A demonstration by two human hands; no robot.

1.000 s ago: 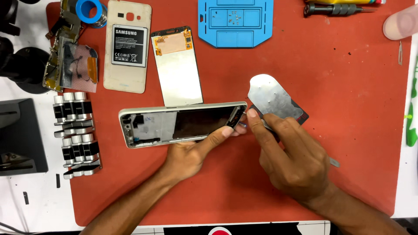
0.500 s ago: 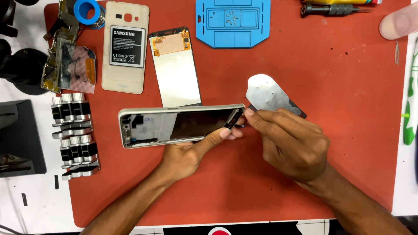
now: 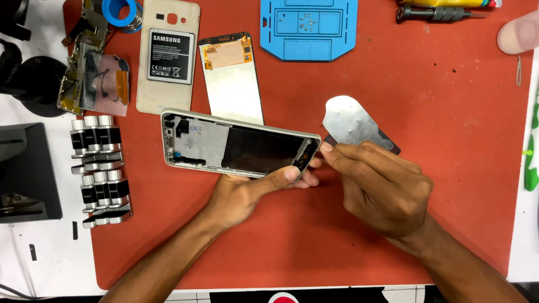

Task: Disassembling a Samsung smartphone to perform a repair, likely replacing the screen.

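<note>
My left hand [image 3: 247, 193] grips the right end of an opened phone frame [image 3: 236, 147], thumb on its near edge. The silver frame lies slanted on the red mat [image 3: 449, 101], its inner metal plate and dark cavity facing up. My right hand [image 3: 382, 185] is pinched shut, its fingertips against the frame's right end. What they pinch is hidden. A rounded metal plate [image 3: 351, 123] lies just behind that hand.
Behind the frame lie a battery [image 3: 170, 56] on a beige back cover, a display panel [image 3: 233, 84] and a blue parts tray [image 3: 309, 28]. Circuit boards [image 3: 95, 78] and metal cylinder blocks [image 3: 98, 168] sit left. A screwdriver [image 3: 438, 14] and another person's finger [image 3: 519, 31] are top right.
The frame's left end has swung away from me, so it now slopes down to the right. A thin grey tool end seen below my right hand one second ago is now hidden.
</note>
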